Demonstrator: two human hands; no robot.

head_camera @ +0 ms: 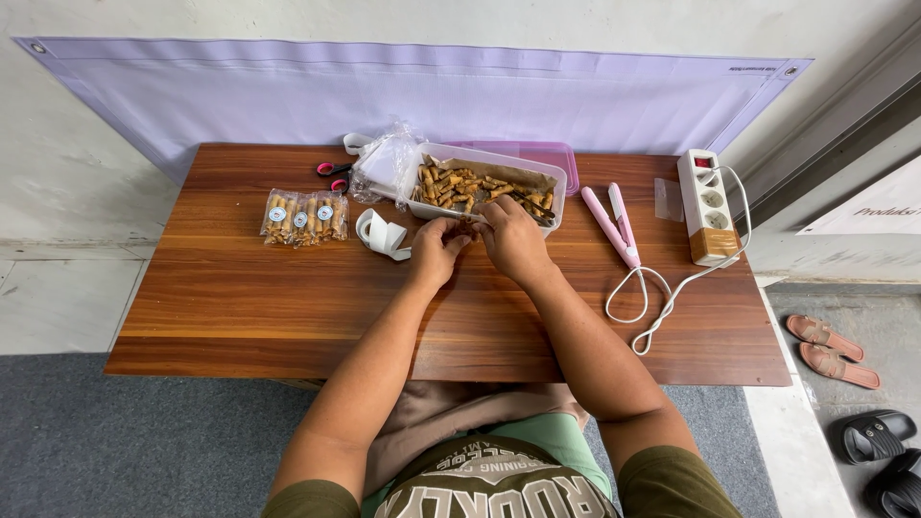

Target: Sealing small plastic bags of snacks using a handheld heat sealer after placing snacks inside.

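Both hands, left and right, pinched snacks together mid-frame by the tub, probably bagging them; grip details were unclear.

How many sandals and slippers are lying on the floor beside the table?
4. Two tan flat sandals lie side by side on the pale floor right of the brown wooden table. Two black slippers lie nearer, at the frame edge, partly cut off; more may be hidden.
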